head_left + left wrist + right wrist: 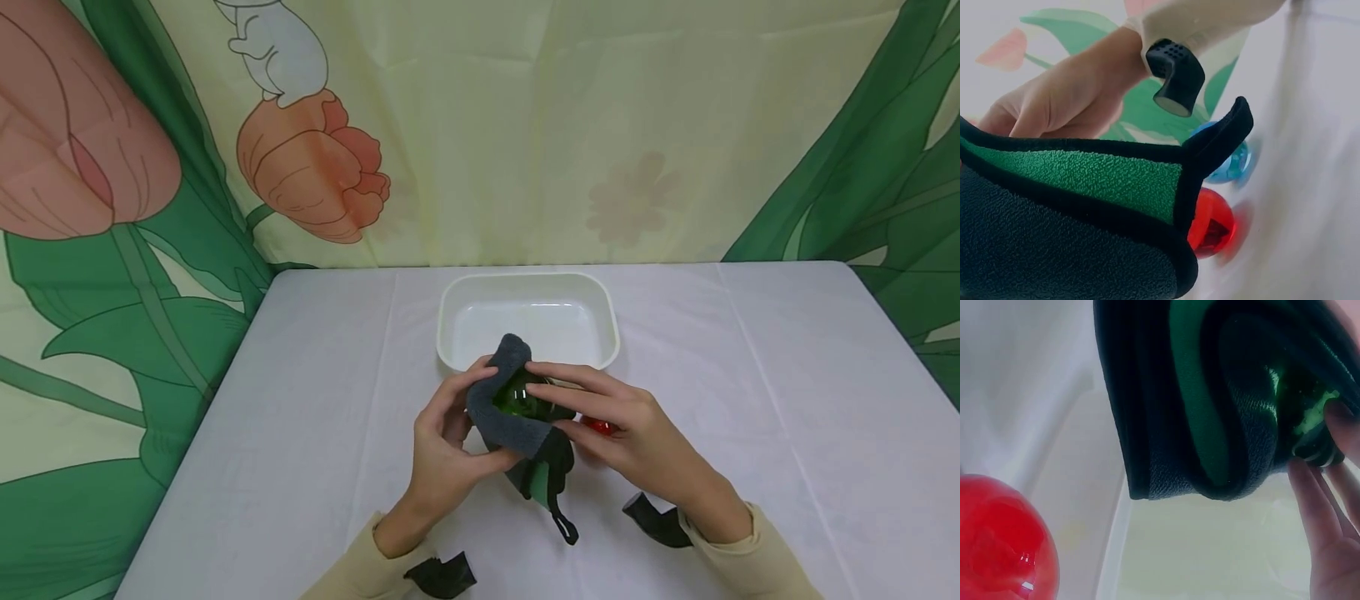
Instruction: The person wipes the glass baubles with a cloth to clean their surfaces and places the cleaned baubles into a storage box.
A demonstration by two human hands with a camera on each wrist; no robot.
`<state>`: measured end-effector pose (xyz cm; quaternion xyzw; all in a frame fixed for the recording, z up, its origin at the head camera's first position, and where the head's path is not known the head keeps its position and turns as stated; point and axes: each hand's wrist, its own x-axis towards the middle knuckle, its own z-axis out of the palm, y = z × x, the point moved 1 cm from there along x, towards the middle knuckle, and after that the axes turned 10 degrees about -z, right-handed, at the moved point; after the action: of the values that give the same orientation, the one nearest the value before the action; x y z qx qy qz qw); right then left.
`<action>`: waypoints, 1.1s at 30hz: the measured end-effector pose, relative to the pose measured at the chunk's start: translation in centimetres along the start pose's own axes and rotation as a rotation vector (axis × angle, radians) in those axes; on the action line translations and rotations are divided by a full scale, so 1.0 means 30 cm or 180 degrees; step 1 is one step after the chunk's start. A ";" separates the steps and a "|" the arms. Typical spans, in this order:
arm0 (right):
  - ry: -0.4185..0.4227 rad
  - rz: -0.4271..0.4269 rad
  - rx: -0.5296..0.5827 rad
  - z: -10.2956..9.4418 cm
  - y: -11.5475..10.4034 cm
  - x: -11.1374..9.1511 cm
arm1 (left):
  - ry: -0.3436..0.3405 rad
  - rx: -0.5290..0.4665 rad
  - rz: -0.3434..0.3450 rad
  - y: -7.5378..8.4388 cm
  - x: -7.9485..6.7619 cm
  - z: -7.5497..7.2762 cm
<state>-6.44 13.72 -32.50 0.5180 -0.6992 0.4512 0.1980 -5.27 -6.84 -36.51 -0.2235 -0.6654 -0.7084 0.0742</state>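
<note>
while our left hand (pixel 448 442) grips the dark cloth (pixel 487 412), thumb on the near side and fingertips on the far, our right hand (pixel 628 412) pinches the green glass piece (pixel 519 395) at its exposed end. location: the piece sits in the fold of the cloth, raised above the bench (pixel 757 383), just on our side of the white tray (pixel 521 321). its full shape is hidden by cloth and fingers. the red glass piece (pixel 600 427) is on the bench behind our right hand; the left wrist view adds a blue glass piece (pixel 1235 164) near it.

step in hand, as we judge it: wiping the green piece. to do it well, we should cup the cloth snugly with the left and turn the piece slowly with the right, so each part of the wall meets fabric. pressure light and even; a smooth curved surface probably slips if squeezed from one side. bare fingertips belong on the end only, since they may leave marks. we should also tuck in the hanging loop (pixel 564 525), which could brush the red piece, and work low over the bench.
</note>
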 end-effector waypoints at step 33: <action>-0.0092 0.0391 -0.0117 -0.012 0.020 -0.031 | -0.0187 0.0032 -0.0101 0.058 0.018 0.012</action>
<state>-6.69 14.56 -33.26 0.4768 -0.7406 0.4420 0.1694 -4.97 -6.56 -34.70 -0.2333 -0.6744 -0.6992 0.0444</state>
